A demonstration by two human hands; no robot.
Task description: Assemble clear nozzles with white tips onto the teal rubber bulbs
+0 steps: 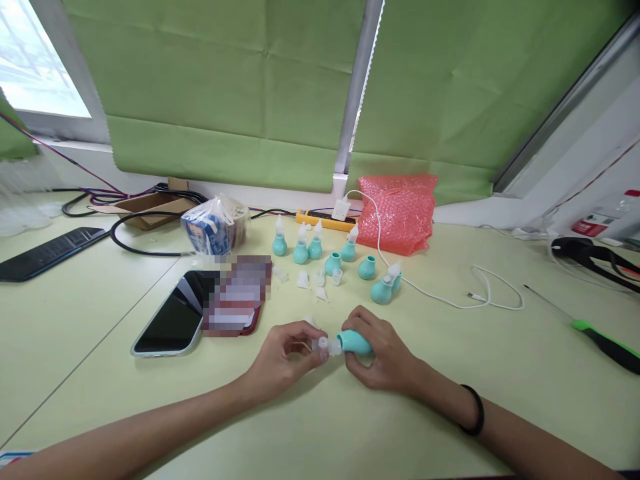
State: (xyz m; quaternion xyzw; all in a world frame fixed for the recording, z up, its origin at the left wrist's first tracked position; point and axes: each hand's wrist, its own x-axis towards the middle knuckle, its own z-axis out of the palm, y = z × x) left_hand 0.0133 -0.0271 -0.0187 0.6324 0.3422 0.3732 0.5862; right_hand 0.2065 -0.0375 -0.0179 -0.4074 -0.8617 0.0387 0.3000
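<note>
My left hand (285, 353) pinches a small translucent plastic piece (324, 344) between thumb and fingers. Facing it, my right hand (383, 350) is wrapped round a teal squeeze bulb (356, 342), which lies on its side with its mouth to the left. The plastic piece is at the bulb's mouth; how far it is inserted I cannot tell. Just beyond lie loose clear cups (319, 277) and white nozzle tips (303, 280). Farther back stand several teal bulbs with clear tips (279, 245), and bulbs without tips (367, 267). One capped bulb (382, 291) leans at the right.
Two phones, one dark-screened (173, 320), lie left of my hands. Behind are a plastic-wrapped pack (215, 227), a yellow power strip (325, 219) and a red bubble-wrap bag (397, 213). A white cable (445, 300) and a green-black screwdriver (605, 347) lie to the right.
</note>
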